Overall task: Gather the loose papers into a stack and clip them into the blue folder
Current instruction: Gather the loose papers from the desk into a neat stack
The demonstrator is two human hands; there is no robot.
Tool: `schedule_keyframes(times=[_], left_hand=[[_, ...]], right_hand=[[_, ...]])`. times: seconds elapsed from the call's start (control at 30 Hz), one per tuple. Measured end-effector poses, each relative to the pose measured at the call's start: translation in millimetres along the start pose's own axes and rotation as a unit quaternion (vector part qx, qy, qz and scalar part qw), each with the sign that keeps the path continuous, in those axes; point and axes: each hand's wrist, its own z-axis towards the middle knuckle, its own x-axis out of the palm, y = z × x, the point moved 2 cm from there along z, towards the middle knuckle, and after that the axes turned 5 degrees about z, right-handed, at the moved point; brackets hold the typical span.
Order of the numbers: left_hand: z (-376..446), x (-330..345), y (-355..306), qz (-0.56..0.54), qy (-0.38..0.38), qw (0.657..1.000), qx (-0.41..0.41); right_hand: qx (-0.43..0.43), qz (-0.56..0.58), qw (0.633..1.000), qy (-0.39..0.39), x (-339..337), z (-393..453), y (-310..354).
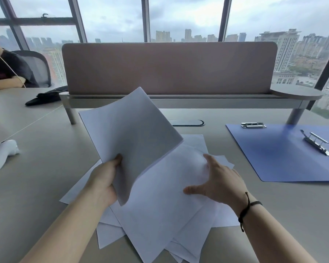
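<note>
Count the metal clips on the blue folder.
2. One metal clip sits at the far edge of the blue folder; the other metal clip lies further right. The frame cuts the folder off, so more may be hidden.

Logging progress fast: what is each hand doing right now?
Left hand: grips a raised bunch of sheets.
Right hand: open, fingers spread flat on the loose papers on the desk.

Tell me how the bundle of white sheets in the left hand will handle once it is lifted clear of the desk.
The held sheets probably flop: gripped only at the lower edge by the left hand, they already curve. They look thin, so likely light. The sheets fan apart at the edges, so some may slide loose unless the right hand, now spread on the scattered papers, squares them.
</note>
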Motion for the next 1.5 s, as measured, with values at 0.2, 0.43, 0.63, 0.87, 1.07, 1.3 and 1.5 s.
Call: schedule_keyframes(times=[0.2, 0.43, 0.63, 0.87, 1.07, 1.3, 1.5], left_hand=[[-3.5, 2.7, -1.0, 0.012, -0.006, 1.0, 0.01], [-3.4, 1.3, 0.0, 0.017, -0.006, 1.0, 0.018], [-3.5, 1.8, -0.6, 0.024, -0.006, 0.999, 0.025], [-6.6, 1.8, -2.3, 0.031, 0.002, 1.0, 0.002], [-5.3, 0.7, -2.4, 0.001, -0.018, 1.0, 0.01], [-3.2, -1.5, -6.5, 0.009, 0.002, 1.0, 0.015], [-15.3, 0.8, -18.7, 0.103, 0.048, 0.99, 0.08]], right_hand=[[0.019, -0.024, 1.0, 0.001, 4.6, -0.1, -1.0], [0.01, -0.03, 1.0, -0.001, -0.7, -2.5, 3.4], [0.007, 0.082, 0.997, 0.0, -1.7, -4.5, 8.5], [-0.078, 0.632, 0.759, 0.136, -11.6, -4.3, 13.0], [-0.087, 0.622, 0.747, 0.217, -2.5, -14.3, 25.4], [-0.098, 0.284, 0.95, 0.089, 7.7, -12.1, 29.8], [-0.032, 0.551, 0.833, -0.046, -9.0, 3.4, 8.3]])
